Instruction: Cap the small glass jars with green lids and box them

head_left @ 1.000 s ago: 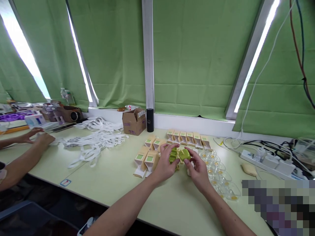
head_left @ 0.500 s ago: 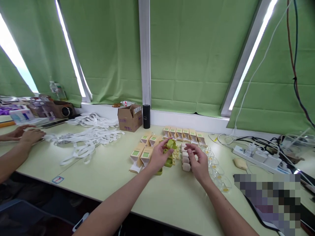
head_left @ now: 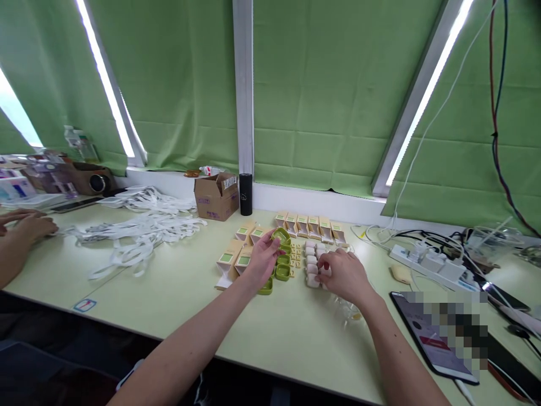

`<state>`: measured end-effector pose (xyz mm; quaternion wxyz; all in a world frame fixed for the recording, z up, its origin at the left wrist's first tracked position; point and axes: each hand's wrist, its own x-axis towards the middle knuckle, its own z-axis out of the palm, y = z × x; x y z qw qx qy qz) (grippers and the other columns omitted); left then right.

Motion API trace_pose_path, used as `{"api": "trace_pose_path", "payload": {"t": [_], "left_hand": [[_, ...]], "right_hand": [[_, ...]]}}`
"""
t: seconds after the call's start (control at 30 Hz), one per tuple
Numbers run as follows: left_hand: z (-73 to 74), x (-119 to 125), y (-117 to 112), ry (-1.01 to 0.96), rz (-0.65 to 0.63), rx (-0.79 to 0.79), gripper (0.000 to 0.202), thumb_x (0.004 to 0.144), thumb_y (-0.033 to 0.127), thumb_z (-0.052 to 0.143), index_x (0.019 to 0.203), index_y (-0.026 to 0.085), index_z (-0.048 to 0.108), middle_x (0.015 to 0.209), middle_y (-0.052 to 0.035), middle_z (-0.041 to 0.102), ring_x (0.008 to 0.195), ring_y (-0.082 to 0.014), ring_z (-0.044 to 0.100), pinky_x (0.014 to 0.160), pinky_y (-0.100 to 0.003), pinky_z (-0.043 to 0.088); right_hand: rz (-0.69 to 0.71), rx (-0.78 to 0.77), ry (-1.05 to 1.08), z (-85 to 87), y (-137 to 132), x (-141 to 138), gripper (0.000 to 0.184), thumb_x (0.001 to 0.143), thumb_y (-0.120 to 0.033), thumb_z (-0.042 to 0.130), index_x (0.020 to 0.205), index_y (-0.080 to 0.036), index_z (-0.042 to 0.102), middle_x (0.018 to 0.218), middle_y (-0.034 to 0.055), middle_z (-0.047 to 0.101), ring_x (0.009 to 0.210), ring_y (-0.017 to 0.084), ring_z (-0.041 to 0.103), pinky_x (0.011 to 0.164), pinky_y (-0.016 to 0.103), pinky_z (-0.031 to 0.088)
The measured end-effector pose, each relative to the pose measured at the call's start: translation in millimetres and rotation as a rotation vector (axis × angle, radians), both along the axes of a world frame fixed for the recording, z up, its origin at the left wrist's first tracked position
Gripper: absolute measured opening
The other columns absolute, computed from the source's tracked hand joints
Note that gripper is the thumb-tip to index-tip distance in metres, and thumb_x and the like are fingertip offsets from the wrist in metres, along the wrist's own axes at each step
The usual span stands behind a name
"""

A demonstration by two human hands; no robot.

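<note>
Between the fingertips and thumb of my left hand is a small green square plastic case, tilted with its hollow side showing. Several more green cases lie on the table just below it. Beside them are small yellow plastic pieces in rows. My right hand reaches down over rows of pale rounded blocks, thumb and fingers pinched on one block at the right side. Clear plastic pieces are partly hidden under that hand.
Small open cartons stand left of my left hand, with another row of cartons behind. A brown cardboard box, black tumbler, heap of white straps, power strip and phone surround them. Another person's hands are far left.
My right hand has gone from hovering open to closing on a block among the pale ones. My left hand has turned the green case so its inside shows. The view has shifted slightly.
</note>
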<state>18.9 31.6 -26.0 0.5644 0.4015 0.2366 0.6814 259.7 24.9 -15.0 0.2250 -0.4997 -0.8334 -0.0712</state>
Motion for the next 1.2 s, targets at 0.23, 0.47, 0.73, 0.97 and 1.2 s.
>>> {"api": "trace_pose_path", "payload": {"t": [0.23, 0.47, 0.73, 0.97, 1.2], "left_hand": [[-0.7, -1, -1, 0.075, 0.009, 0.003, 0.048, 0.076, 0.046, 0.091, 0.11, 0.023, 0.068, 0.106, -0.0059, 0.068, 0.092, -0.0179, 0.063, 0.08, -0.032, 0.054], [-6.0, -1, 2, 0.027, -0.02, 0.007, 0.058, 0.074, 0.044, 0.093, 0.121, 0.021, 0.068, 0.11, -0.0075, 0.071, 0.092, -0.0166, 0.066, 0.079, -0.029, 0.053], [-6.7, 0, 2, 0.07, -0.012, 0.011, 0.062, 0.074, 0.046, 0.092, 0.126, 0.019, 0.07, 0.111, -0.0081, 0.073, 0.093, -0.0174, 0.067, 0.084, -0.032, 0.055], [-2.4, 3, -2, 0.183, 0.0, 0.036, 0.066, 0.071, 0.053, 0.092, 0.125, 0.02, 0.074, 0.109, -0.0096, 0.075, 0.099, -0.0219, 0.068, 0.085, -0.034, 0.057], [-0.4, 4, -7, 0.338, 0.035, 0.029, 0.073, 0.069, 0.061, 0.09, 0.127, 0.018, 0.074, 0.102, -0.0107, 0.076, 0.097, -0.0229, 0.069, 0.085, -0.035, 0.057]], "right_hand": [[0.042, 0.04, -0.209, -10.5, -9, -20, 0.026, 0.066, -0.021, 0.084, 0.088, -0.021, 0.07, 0.096, 0.012, 0.074, 0.095, 0.032, 0.063, 0.08, 0.04, 0.041], [0.146, -0.029, 0.118, -2.6, -7, -21, 0.018, 0.074, -0.025, 0.08, 0.087, -0.023, 0.067, 0.094, 0.0066, 0.071, 0.093, 0.028, 0.061, 0.08, 0.04, 0.044], [0.507, -0.509, 1.399, -10.7, -6, -46, 0.038, 0.088, -0.057, 0.074, 0.103, -0.023, 0.069, 0.089, 0.005, 0.073, 0.07, 0.019, 0.066, 0.061, 0.032, 0.053], [0.591, -0.613, 1.572, -21.8, -3, -53, 0.036, 0.086, -0.051, 0.079, 0.108, -0.025, 0.07, 0.103, 0.0087, 0.079, 0.092, 0.028, 0.076, 0.073, 0.042, 0.062], [0.556, -0.535, 1.638, -22.6, -3, -53, 0.038, 0.081, -0.043, 0.085, 0.112, -0.028, 0.068, 0.102, 0.0045, 0.077, 0.082, 0.022, 0.074, 0.073, 0.04, 0.063]]}}
